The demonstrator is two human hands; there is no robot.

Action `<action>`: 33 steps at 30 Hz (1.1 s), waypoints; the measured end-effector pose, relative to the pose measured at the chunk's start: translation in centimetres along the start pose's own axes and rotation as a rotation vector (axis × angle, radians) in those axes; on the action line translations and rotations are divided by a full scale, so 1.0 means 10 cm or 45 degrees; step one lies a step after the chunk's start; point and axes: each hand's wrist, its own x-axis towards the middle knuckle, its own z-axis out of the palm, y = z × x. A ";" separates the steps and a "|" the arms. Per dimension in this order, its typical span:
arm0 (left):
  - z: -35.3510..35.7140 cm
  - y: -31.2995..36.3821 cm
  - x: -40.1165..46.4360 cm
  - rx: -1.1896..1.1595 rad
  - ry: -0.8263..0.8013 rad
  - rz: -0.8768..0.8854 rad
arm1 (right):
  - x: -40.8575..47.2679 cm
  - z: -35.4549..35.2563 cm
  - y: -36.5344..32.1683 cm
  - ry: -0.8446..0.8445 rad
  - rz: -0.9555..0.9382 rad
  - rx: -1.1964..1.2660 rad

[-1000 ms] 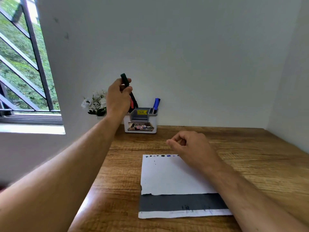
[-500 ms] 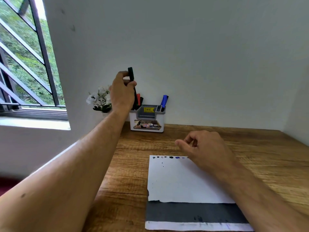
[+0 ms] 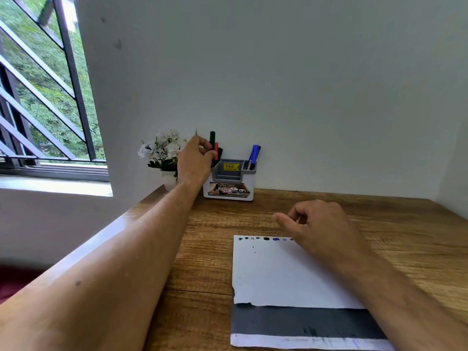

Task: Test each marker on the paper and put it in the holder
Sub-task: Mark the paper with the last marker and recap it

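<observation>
A white and grey holder (image 3: pixel 229 191) stands against the back wall of the wooden table (image 3: pixel 395 231). My left hand (image 3: pixel 194 162) reaches to its left compartment and pinches a dark green marker (image 3: pixel 212 137), which stands upright in that compartment beside a red marker (image 3: pixel 216 148) and a black one (image 3: pixel 220 152). A blue marker (image 3: pixel 254 155) leans in the right compartment. The white paper (image 3: pixel 276 274) lies in front of me with small ink marks along its top edge. My right hand (image 3: pixel 321 230) hovers over the paper's top right corner, fingers loosely curled, holding nothing.
A small white pot of white flowers (image 3: pixel 162 149) stands just left of the holder, behind my left wrist. A barred window (image 3: pixel 45 97) is at the far left. The paper's near part has a dark grey band (image 3: pixel 298 323). A side wall closes the table's right end.
My left hand has come down with the green marker, which now stands lower and upright inside the holder's left compartment. My right hand has stayed over the paper's top edge.
</observation>
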 end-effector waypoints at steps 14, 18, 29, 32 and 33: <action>0.10 -0.19 -0.13 0.267 -0.050 0.022 | 0.00 0.00 0.00 -0.003 0.022 -0.001; 0.07 -0.04 -0.26 0.407 0.079 0.076 | 0.01 -0.02 0.04 0.014 0.085 -0.075; -0.14 0.52 -1.14 0.570 -0.767 0.165 | -0.08 -0.22 0.12 0.073 0.199 -0.216; -0.22 0.42 -1.44 0.584 -0.688 0.132 | -0.11 -0.24 0.13 0.037 0.218 -0.210; -0.25 0.40 -1.52 0.563 -0.646 0.138 | -0.13 -0.24 0.13 0.018 0.223 -0.201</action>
